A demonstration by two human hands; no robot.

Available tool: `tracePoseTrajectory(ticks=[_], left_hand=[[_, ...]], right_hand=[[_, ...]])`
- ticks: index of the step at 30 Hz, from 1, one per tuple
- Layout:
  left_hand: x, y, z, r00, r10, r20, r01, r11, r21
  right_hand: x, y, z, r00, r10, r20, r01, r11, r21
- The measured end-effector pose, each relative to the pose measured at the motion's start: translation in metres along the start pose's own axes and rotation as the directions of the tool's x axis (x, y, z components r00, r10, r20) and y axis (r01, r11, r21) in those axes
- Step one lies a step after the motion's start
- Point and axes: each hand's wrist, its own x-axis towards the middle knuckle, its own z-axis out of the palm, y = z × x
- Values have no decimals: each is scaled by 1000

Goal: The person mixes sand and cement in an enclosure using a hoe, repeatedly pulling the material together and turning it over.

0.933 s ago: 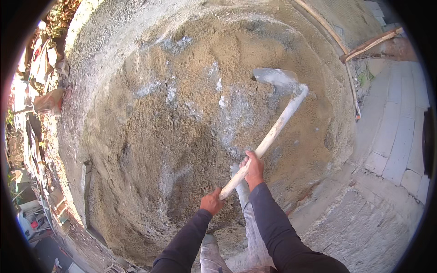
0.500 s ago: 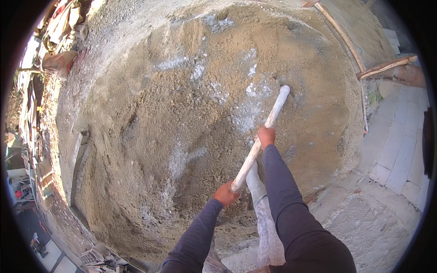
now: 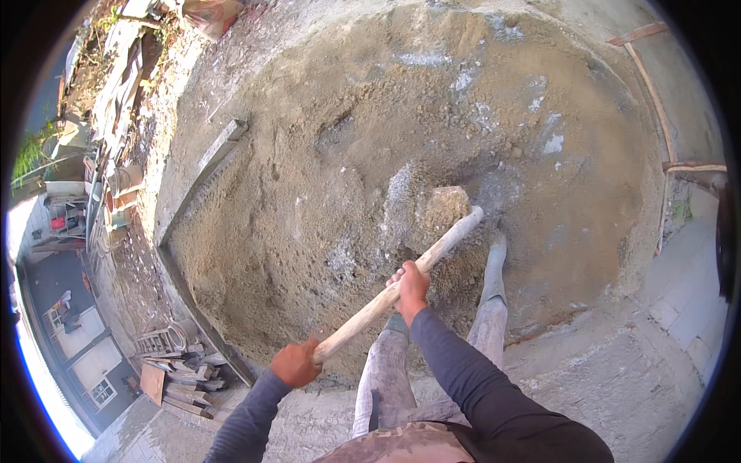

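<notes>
My two hands grip the pale wooden handle of a hoe, held slantwise in front of my legs. My left hand is closed round the handle's near end. Farther up, my right hand wraps round its middle. At the far end, the hoe's blade is loaded with a clump of damp brown sand. Below and around it spreads a wide, low heap of sand with whitish-grey powder streaked through it. My legs, in dusty boots, stand at the heap's near side.
A board edges the heap on the left. Scrap wood lies piled at the lower left. Wooden strips border the right side, with paving beyond. Rough concrete lies at the near right.
The hoe has come back toward me and leftward, both hands moving with it. Its sand-laden blade now shows. My view has swung to the left, and both boots are visible.
</notes>
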Motion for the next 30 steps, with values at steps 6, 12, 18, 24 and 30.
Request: tracePoseTrajectory(ticks=[6,12,18,24,30], left_hand=[[-225,-65,33,849,-526,54,519,810,-275],[-179,-45,174,948,-261,-184,260,965,-30],[225,267,205,942,220,-253,-300,889,-347],[413,470,143,885,439,-155,-454,740,-496],[377,378,165,956,285,67,-254,921,-295]], right_hand=[[-151,131,-3,884,327,335,-265,940,-216],[-128,35,-59,918,254,306,-175,949,-264],[68,-317,-88,744,-656,123,644,656,-394],[180,-555,-94,468,-884,2,711,375,-595],[292,-421,-179,804,-569,-171,433,758,-488]])
